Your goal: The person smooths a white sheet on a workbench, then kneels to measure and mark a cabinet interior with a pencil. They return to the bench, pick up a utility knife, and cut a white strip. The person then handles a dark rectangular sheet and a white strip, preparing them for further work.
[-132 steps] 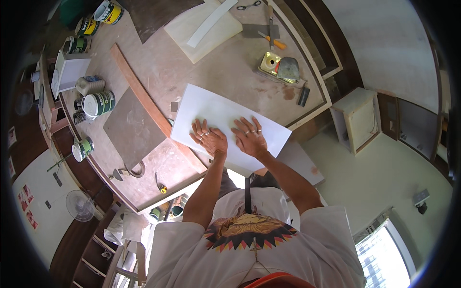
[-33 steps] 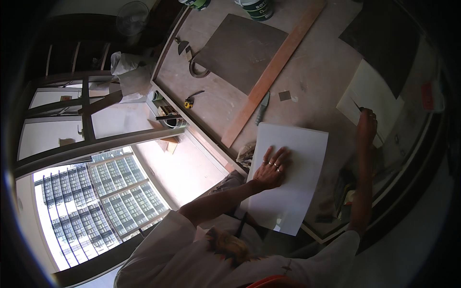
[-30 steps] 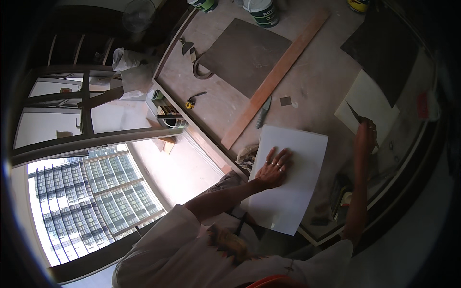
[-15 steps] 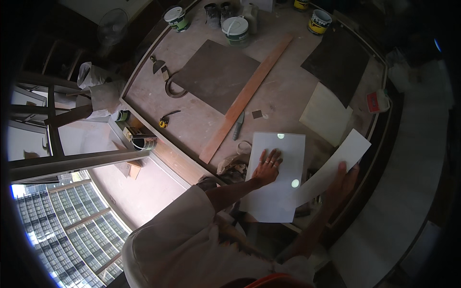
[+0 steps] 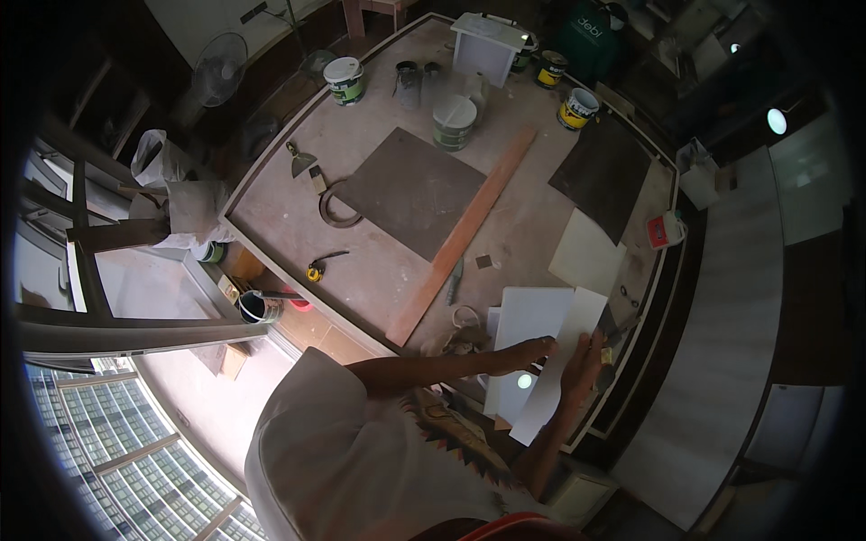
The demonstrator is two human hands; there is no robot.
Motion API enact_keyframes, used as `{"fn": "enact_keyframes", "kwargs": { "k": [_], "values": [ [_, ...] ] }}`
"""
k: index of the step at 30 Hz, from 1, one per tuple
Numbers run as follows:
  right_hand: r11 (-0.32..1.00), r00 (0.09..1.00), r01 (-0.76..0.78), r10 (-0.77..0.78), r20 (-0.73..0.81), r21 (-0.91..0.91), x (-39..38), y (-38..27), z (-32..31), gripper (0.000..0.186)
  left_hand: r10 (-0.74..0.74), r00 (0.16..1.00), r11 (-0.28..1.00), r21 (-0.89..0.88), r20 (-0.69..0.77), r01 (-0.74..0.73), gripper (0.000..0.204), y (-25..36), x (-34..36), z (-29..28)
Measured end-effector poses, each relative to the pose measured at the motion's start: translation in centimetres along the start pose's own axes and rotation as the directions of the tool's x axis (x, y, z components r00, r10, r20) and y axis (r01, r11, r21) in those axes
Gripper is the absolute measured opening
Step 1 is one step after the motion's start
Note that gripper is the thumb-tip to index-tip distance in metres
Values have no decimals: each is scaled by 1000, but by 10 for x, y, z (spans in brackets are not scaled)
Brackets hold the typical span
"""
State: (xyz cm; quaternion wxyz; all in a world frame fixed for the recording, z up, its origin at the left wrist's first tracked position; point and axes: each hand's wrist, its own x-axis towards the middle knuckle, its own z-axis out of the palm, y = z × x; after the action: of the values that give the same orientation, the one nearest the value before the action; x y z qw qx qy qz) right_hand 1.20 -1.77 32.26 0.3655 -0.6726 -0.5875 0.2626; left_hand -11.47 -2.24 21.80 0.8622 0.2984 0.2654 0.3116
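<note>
A long white strip point(image 5: 570, 332), stiff like card or thin board, stands tilted in front of me. My right hand point(image 5: 580, 368) is closed on its right edge. At the opposite edge is my left hand point(image 5: 521, 355), its fingers curled together against the strip; the exact grip is small and dim. Behind and partly under the strip lies a larger white sheet point(image 5: 530, 314) at the table's near edge. A crumpled brownish cloth point(image 5: 462, 341) sits left of the sheet. Beyond that, a knife or scraper point(image 5: 455, 281) rests beside a long reddish-brown wooden strip point(image 5: 469, 230).
Dark sheets point(image 5: 410, 194) and a pale sheet point(image 5: 586, 248) cover parts of the table point(image 5: 361, 288). A tape measure point(image 5: 315, 271), putty knife point(image 5: 301, 164) and tape roll point(image 5: 341, 204) lie left. Buckets point(image 5: 454, 122) stand farther back. A person in green point(image 5: 586, 43) is beyond the table.
My left hand has lifted off the large white sheet and moved to the strip's left edge. The strip has swung more upright and nearer, across the sheet. My view has tilted up.
</note>
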Motion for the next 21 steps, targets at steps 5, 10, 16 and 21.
{"fn": "enact_keyframes", "kwargs": {
  "k": [5,10,16,21],
  "values": [
    [998,996,55,-58,-73,-34,5,-51,39,44,241,959,969,90,-149,-229,55,25,-35,-5],
    [855,904,395,-427,-22,-335,-11,-77,60,41,293,918,956,69,-267,-284,46,74,-67,-8],
    [822,889,430,-458,15,-373,-3,-83,63,42,411,899,910,133,-153,-393,39,94,-89,-21],
    [829,865,478,-502,-12,-291,-8,-84,61,46,417,889,909,73,-189,-411,38,87,-99,-21]
  ]
}}
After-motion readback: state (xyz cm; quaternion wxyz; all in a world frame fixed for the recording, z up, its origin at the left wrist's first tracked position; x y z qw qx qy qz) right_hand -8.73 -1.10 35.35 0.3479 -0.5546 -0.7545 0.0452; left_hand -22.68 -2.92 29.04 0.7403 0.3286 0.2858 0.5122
